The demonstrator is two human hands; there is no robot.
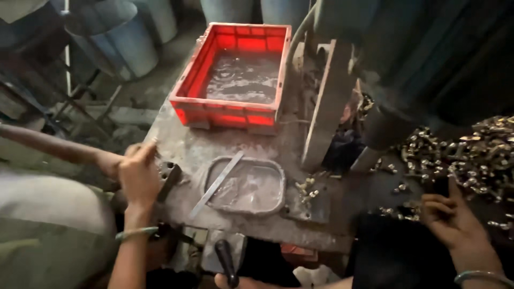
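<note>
A: What is the biggest thing in front of you?

B: You stand over a grey, grimy metal desk [214, 147]. At its far end sits a red rectangular plastic crate [234, 109] with slotted walls and a wet, shiny bottom.

A: And to your right?

B: A wide heap of small brass-coloured metal parts [471, 155] spreads across the dark surface there. Between the heap and the crate a pale upright slab of the machine frame [327, 101] leans up from the desk.

A: What lies in the middle?

B: A shallow grey metal tray with rounded corners [278, 200] holds a film of liquid. A thin flat metal strip [217, 182] lies slantwise across its left rim. A few loose brass parts [306, 188] rest just beside the tray on its right.

A: Where is your left hand?

B: Your left hand [139, 174], a green bangle [136, 233] on the wrist, rests on a dark metal block [170, 176] at the desk's left edge. The fingers curl loosely over the block's top; I cannot tell whether they grip it.

A: And your right?

B: Your right hand [447, 217] lies at the near edge of the brass heap, palm half up. Its fingers are bent inward and the forefinger points up into the parts; whether it has hold of one I cannot tell.

A: Anything lower down?

B: A black handle [226, 259] stands at the bottom edge, near the front of the desk.
</note>
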